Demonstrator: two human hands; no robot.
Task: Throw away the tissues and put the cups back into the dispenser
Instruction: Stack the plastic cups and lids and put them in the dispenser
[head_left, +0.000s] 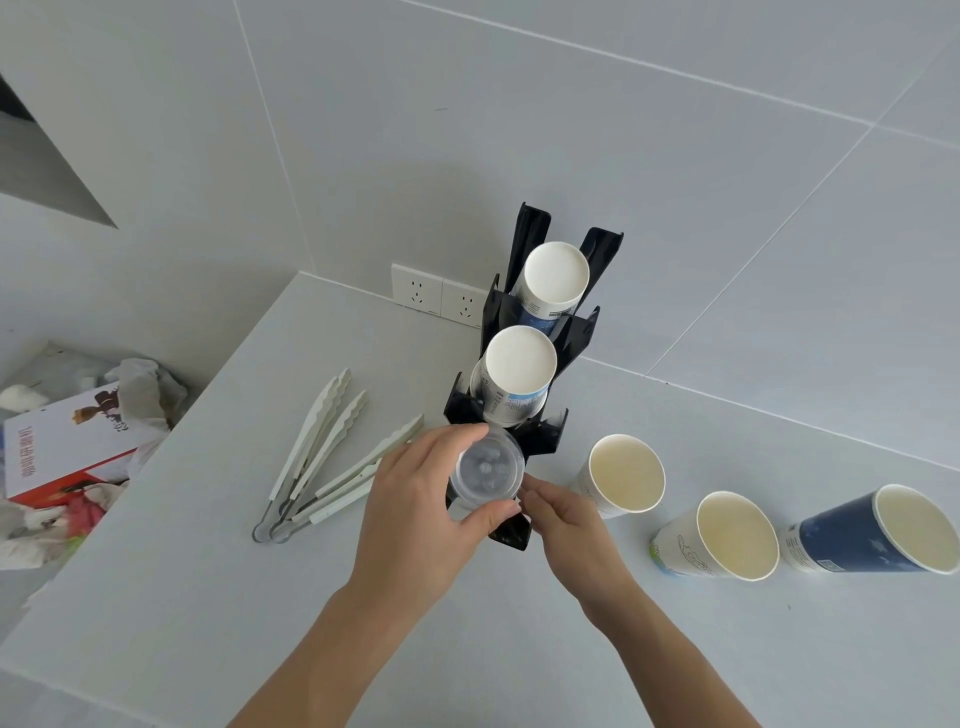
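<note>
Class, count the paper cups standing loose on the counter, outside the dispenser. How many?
3, in a row right of the dispenser: white cup nearest it, patterned white cup in the middle, dark blue cup farthest right. None seem hidden.

— Where are the hands?
— Both forearms reach forward, bare. The left hand is curled, thumb toward the body and fingers on the far side, clamped around a clear plastic cup.
— And the other?
— The right hand sits just beside it, fingertips pinched together near that cup's rim.
</note>
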